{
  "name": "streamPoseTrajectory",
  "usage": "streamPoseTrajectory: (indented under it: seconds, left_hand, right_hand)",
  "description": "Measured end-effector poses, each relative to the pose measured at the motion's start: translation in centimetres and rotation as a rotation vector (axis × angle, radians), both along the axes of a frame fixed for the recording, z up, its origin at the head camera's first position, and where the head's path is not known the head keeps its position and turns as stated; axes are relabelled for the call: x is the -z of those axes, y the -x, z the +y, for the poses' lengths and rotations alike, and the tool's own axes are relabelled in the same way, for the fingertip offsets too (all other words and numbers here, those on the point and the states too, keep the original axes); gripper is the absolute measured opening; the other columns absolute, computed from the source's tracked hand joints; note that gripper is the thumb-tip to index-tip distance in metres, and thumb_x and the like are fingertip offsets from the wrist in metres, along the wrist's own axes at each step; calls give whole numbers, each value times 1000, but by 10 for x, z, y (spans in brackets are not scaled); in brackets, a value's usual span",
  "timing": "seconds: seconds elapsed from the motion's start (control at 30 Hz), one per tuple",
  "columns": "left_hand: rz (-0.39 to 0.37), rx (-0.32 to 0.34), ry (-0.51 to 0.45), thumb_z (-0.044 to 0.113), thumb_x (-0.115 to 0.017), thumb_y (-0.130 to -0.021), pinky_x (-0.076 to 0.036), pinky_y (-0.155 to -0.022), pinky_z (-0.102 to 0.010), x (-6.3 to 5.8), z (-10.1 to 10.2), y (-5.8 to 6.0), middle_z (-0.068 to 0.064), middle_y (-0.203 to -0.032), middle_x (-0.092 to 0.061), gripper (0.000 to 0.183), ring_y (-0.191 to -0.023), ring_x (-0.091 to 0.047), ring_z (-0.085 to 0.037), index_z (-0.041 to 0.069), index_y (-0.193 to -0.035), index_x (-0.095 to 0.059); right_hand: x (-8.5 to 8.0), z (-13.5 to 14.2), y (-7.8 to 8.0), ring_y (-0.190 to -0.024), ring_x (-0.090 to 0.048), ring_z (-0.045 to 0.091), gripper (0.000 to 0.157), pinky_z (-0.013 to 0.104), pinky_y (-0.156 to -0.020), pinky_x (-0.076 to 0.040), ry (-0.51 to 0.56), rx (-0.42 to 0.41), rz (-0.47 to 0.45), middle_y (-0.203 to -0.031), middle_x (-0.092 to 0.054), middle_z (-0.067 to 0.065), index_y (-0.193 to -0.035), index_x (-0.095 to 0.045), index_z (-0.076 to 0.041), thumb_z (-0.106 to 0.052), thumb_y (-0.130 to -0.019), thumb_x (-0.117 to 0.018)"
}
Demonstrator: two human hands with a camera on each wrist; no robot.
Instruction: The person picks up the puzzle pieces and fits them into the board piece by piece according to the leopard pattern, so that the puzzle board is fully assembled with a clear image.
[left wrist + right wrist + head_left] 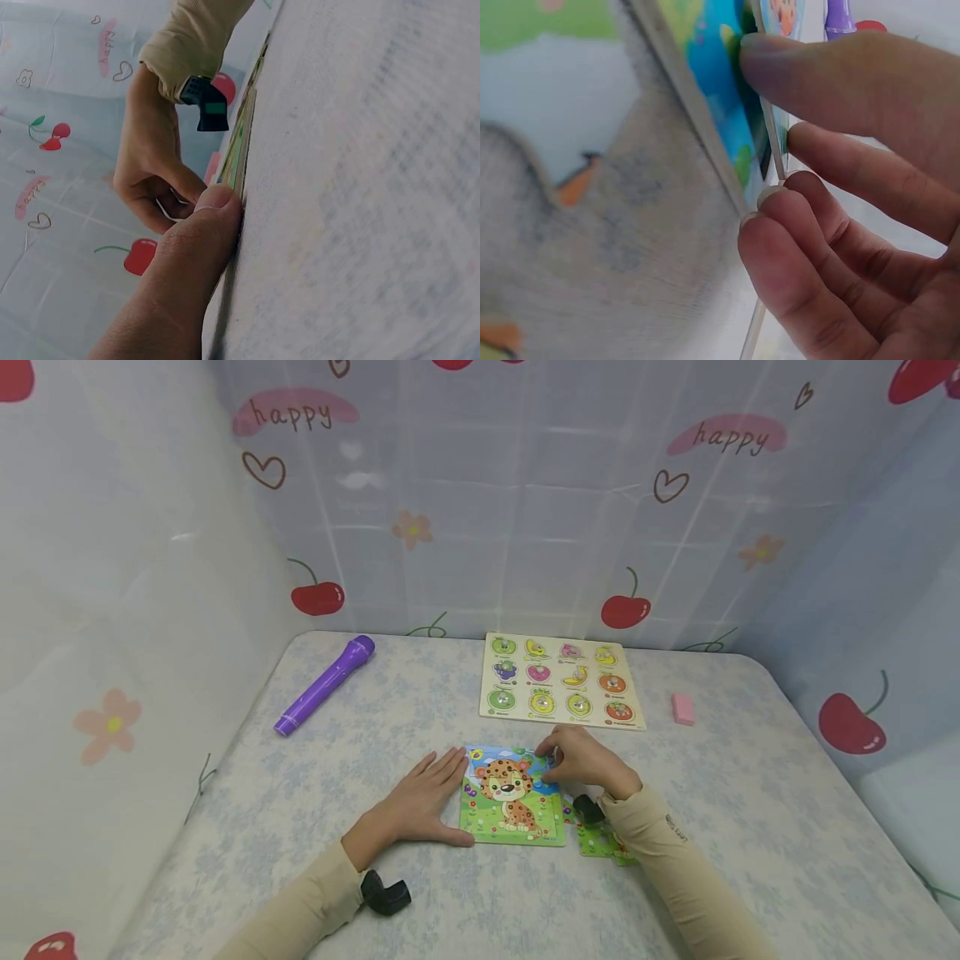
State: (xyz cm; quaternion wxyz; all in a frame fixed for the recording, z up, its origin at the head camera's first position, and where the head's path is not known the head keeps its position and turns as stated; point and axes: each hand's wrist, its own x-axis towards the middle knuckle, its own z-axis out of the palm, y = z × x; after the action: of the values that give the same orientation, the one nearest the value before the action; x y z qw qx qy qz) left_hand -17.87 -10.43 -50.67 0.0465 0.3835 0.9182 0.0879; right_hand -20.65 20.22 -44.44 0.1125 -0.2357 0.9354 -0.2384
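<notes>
A square leopard puzzle (480,822) lies flat on the table, a cartoon spotted cub on grass under a blue sky. My left hand (422,803) rests along its left side, fingers straight near the upper left corner and thumb (214,217) at the lower left one. At the upper right corner, my right hand (581,757) pinches a thin puzzle piece (773,124) between thumb and fingers, tilted up over the blue part of the board. Several loose green puzzle pieces (596,842) lie right of the puzzle, partly hidden under the right wrist.
Behind the puzzle is a wooden fruit peg board (557,723). A purple toy microphone (322,689) lies at the back left, a pink block (682,709) at the back right. Printed curtains (480,552) stand around the table's back and sides.
</notes>
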Motion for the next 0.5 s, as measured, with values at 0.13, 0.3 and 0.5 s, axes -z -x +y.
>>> streamPoseTrajectory:
  seconds: [0.13, 0.3, 0.5]
  left_hand:
    - [11, 0, 1, 88, -49, -72, -12, -124, -46, 0, 0, 0, -9, -165, -10, 125, -153, -10, -23, 4, -157, -12]
    - [2, -5, 14, 88, -49, -72, -10, -125, -45, -1, 0, 0, -9, -165, -8, 125, -154, -8, -22, 5, -157, -10]
    - [1, 0, 13, 86, -49, -73, -10, -125, -46, -2, 1, -1, -10, -165, -8, 123, -153, -8, -23, 4, -157, -9]
  right_hand:
    - [3, 0, 0, -72, -54, 9, 33, 22, -62, -49, 4, 11, -14, -92, -64, 6, -105, -74, -3, -14, -76, -83]
    - [2, -2, -2, -72, -54, 10, 35, 23, -61, -49, 21, 35, -39, -93, -63, 6, -106, -74, -3, -15, -75, -84]
    - [0, -5, -5, -73, -56, 8, 35, 22, -64, -50, 13, 19, -45, -99, -65, 6, -107, -74, -4, -16, -76, -84]
